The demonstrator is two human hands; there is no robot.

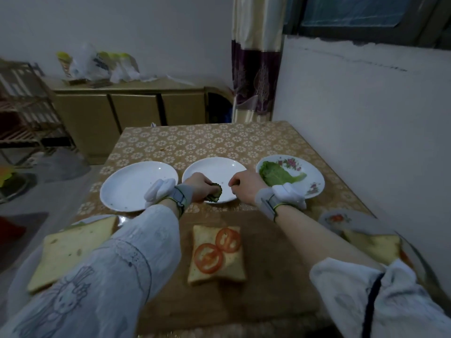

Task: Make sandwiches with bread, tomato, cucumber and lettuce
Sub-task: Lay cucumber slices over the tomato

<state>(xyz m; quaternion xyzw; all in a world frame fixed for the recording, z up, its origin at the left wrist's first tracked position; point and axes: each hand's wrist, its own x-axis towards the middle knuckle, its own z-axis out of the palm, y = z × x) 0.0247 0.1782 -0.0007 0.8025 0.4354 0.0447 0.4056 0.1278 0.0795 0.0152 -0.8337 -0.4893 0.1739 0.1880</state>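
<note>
Lying nearest on the wooden cutting board (275, 264), a bread slice (216, 254) has its long axis running away from the viewer, with two tomato rounds (218, 250) set diagonally across its top. A second bread slice (70, 250) rests to the left, partly under the left sleeve, and a third (373, 245) sits on a flowered plate (334, 219) at the right edge. The board lies on a table (207, 140) covered in a tan cloth printed with white rosettes.

Beyond the board, both hands reach over the middle white plate (214, 167). The left hand (199, 185) pinches cucumber slices (216, 192) at the plate's near rim, the slices standing on edge and fanned rightward. The right hand (245, 185) is curled, fingertips down at the plate; whether it grips anything I cannot tell.

An empty-looking white plate (131, 184) sits left, and a floral plate (310, 172) right carries a lettuce leaf (278, 175), its long axis pointing right.

Farther back stand a low cabinet (129, 108) with plastic bags (97, 64), a wooden rack (24, 111), a curtain (256, 69) and a white wall (366, 113).
</note>
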